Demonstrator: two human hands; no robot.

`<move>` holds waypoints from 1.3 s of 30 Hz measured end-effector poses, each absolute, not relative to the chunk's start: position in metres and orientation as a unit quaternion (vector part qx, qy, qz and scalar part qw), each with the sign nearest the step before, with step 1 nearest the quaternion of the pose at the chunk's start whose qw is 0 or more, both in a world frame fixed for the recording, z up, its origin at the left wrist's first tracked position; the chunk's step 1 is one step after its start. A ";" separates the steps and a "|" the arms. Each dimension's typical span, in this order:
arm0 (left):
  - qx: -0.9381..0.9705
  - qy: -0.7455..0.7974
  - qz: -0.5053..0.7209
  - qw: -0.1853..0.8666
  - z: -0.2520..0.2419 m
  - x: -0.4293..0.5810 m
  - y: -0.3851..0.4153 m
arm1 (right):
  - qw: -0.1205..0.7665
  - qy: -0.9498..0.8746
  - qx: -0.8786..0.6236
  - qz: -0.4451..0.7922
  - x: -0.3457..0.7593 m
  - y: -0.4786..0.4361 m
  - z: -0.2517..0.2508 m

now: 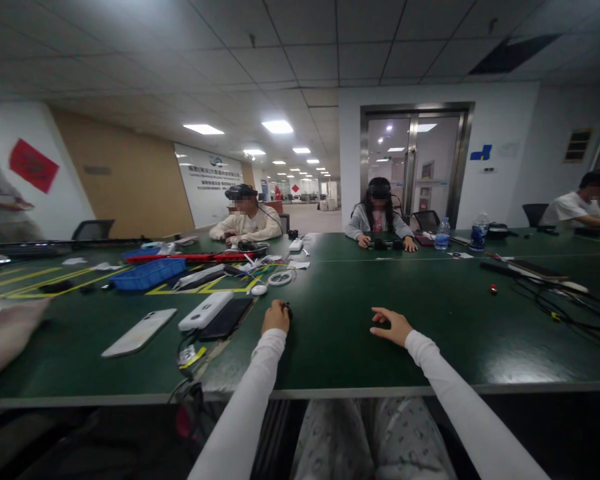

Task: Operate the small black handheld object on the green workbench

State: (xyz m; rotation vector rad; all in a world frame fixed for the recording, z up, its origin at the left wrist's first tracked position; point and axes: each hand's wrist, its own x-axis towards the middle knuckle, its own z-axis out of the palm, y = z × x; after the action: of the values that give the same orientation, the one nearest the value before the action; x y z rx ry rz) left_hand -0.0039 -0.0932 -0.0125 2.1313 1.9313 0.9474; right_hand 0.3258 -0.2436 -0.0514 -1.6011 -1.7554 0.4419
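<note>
My left hand (pixel 276 317) rests low over the green table (pixel 340 360), its fingers curled round a small black object (pixel 289 309). Most of that object is hidden, so its kind does not show. My right hand (pixel 392 328) is held just over or on the tabletop with thumb and fingers apart and nothing between them. To the left of my left hand are a white power bank (pixel 206 311) and a dark flat phone-like slab (pixel 227 319). A round white piece (pixel 259 290) and a coil of white cable (pixel 281 277) lie beyond it.
A white phone (pixel 140 332) and a blue tray (pixel 150 274) lie to the left. Water bottles (pixel 443 235) stand far right, near black cables (pixel 555 293) and a small red item (pixel 493 289). People sit across the table; another person's arm (pixel 10 333) reaches in at left.
</note>
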 end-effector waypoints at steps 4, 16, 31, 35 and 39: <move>0.658 0.680 0.323 0.035 -0.011 -0.045 -0.084 | 0.349 -0.683 -0.617 0.177 0.327 -0.245 -0.053; 0.624 0.706 0.335 -0.029 -0.008 -0.053 -0.095 | 0.341 -0.681 -0.620 0.187 0.327 -0.248 -0.052; 0.641 0.706 0.298 -0.044 -0.009 -0.052 -0.093 | 0.357 -0.685 -0.613 0.168 0.327 -0.245 -0.056; 0.638 0.710 0.297 -0.036 -0.007 -0.051 -0.096 | 0.349 -0.681 -0.617 0.183 0.327 -0.246 -0.056; 0.634 0.715 0.293 -0.032 -0.006 -0.051 -0.097 | 0.347 -0.680 -0.617 0.192 0.327 -0.247 -0.055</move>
State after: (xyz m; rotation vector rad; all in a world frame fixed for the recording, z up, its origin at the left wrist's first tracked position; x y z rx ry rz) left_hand -0.0514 -0.0973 -0.0060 2.0348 2.2916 0.9400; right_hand 0.3270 -0.2468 -0.0548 -1.5998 -1.7645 0.4978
